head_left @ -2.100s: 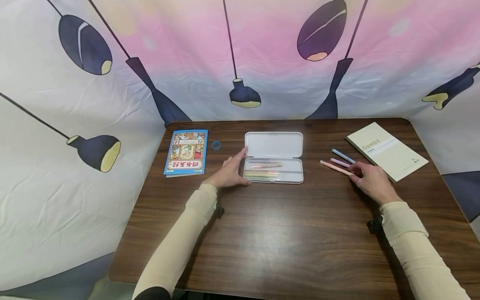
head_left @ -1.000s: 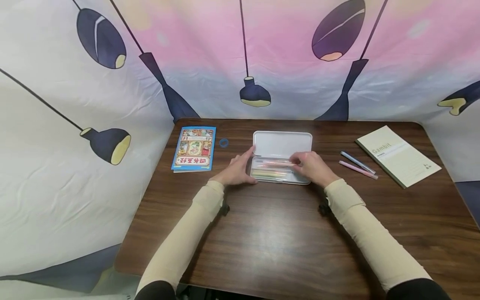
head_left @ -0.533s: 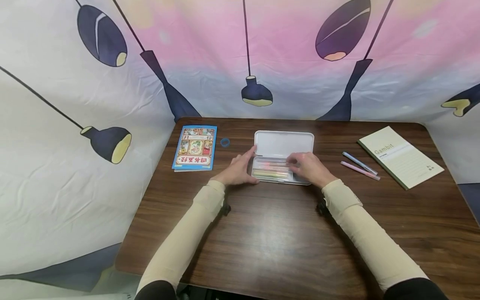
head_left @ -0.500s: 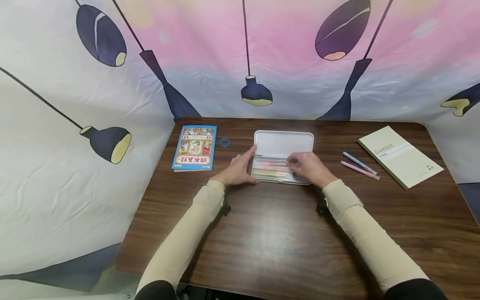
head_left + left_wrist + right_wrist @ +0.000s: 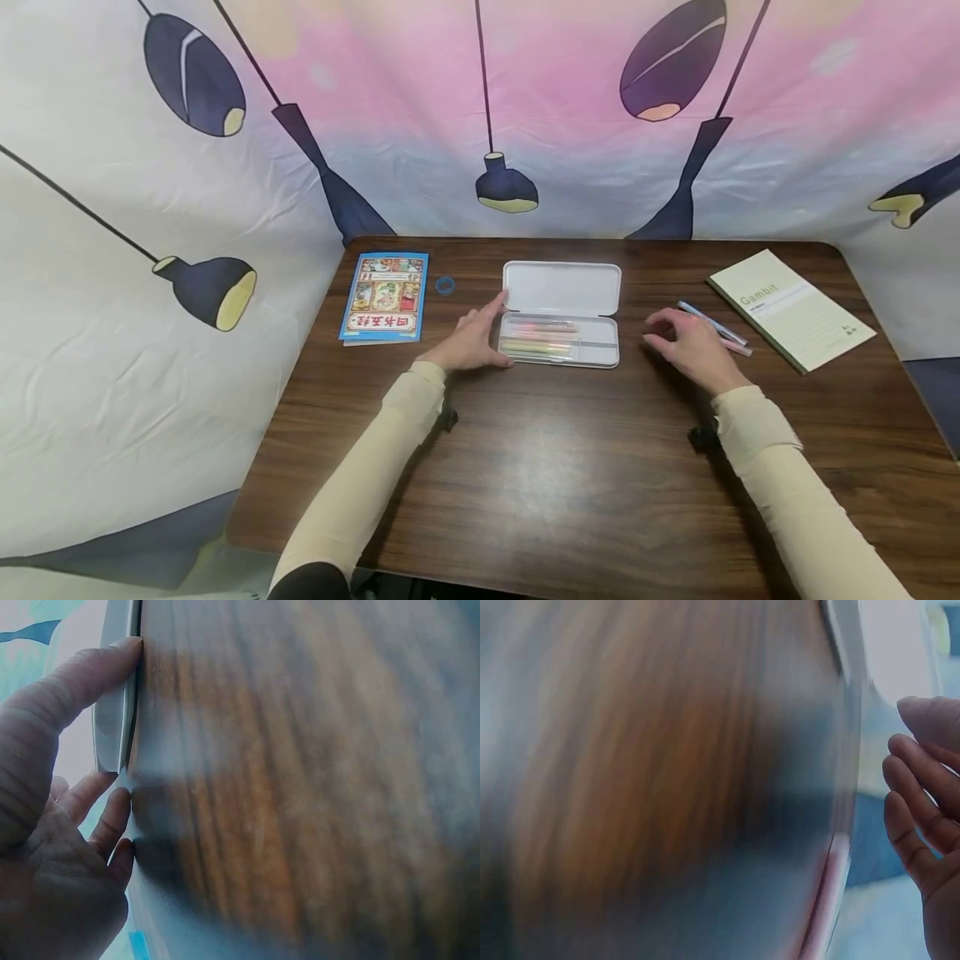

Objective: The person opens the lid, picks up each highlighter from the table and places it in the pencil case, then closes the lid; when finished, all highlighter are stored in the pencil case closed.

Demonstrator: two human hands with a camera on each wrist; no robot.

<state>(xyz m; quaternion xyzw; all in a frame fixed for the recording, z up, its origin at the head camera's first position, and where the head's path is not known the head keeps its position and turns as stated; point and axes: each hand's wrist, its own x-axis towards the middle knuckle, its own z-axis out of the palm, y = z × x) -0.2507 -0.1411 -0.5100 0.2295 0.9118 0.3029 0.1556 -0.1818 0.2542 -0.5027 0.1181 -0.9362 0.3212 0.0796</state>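
My left hand (image 5: 468, 340) rests against the left side of an open white pencil case (image 5: 611, 357). Its straight thumb touches the near edge, with the forefinger by the lid's left edge. Several pale coloured pens (image 5: 543, 337) lie inside the case. To the right of the case, my right hand (image 5: 697, 350) is over the table, its fingers loosely bent and holding nothing. Beside it lie a blue pen (image 5: 708, 320) and a pink pen (image 5: 829, 900), the pink one partly hidden behind the hand in the head view.
A cream notebook (image 5: 791, 310) lies at the right of the brown wooden table (image 5: 540, 475). On the left are blue-bordered booklets (image 5: 384, 296) with a blue ring (image 5: 445, 286) beside them. A patterned cloth (image 5: 420, 117) hangs behind the table.
My right hand has brought an orange-pink pen from the right into the case, let go of it, and moved back right towards the two loose pens. The left hand has stayed at the case.
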